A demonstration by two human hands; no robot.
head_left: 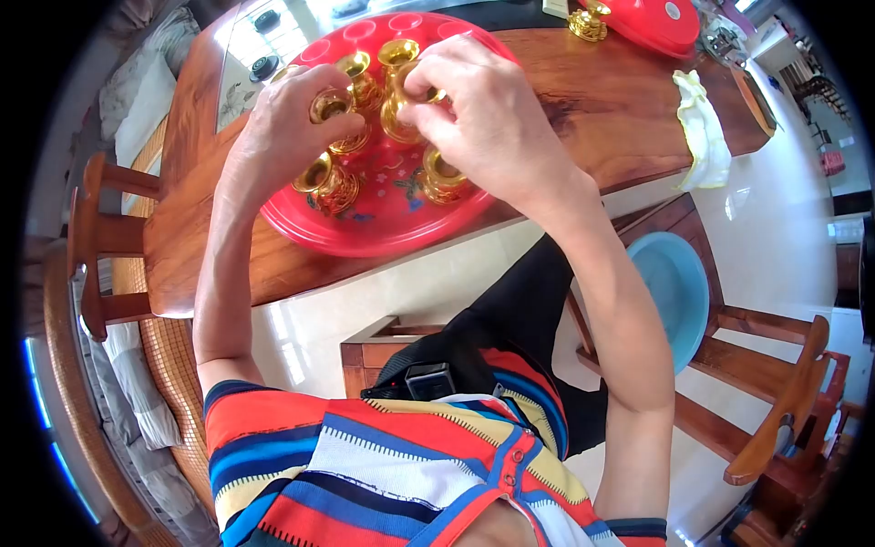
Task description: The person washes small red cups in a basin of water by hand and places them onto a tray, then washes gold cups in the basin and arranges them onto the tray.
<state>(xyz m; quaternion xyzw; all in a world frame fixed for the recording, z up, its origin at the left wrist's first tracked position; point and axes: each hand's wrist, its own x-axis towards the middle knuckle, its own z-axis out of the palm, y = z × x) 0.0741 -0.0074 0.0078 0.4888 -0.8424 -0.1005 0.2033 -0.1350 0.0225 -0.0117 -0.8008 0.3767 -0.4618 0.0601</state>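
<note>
A round red tray (383,239) with a flower pattern lies on the wooden table, bearing several small gold goblets. My left hand (287,128) is at the tray's left, its thumb and fingers closed around a gold goblet (334,106). With thumb and fingertips pinched, my right hand (492,123) holds the rim of another gold goblet (397,117). Nearer to me stand a patterned gold goblet (333,187) under my left hand and a gold goblet (442,175) below my right hand. Behind, a gold goblet (398,52) stands upright between my hands.
To the right on the wooden table (602,100) are a pale yellow cloth (702,132), another gold goblet (590,22) and a red lid or tray (652,23). A light blue basin (673,292) sits on a wooden chair below. A second chair back (114,246) stands left.
</note>
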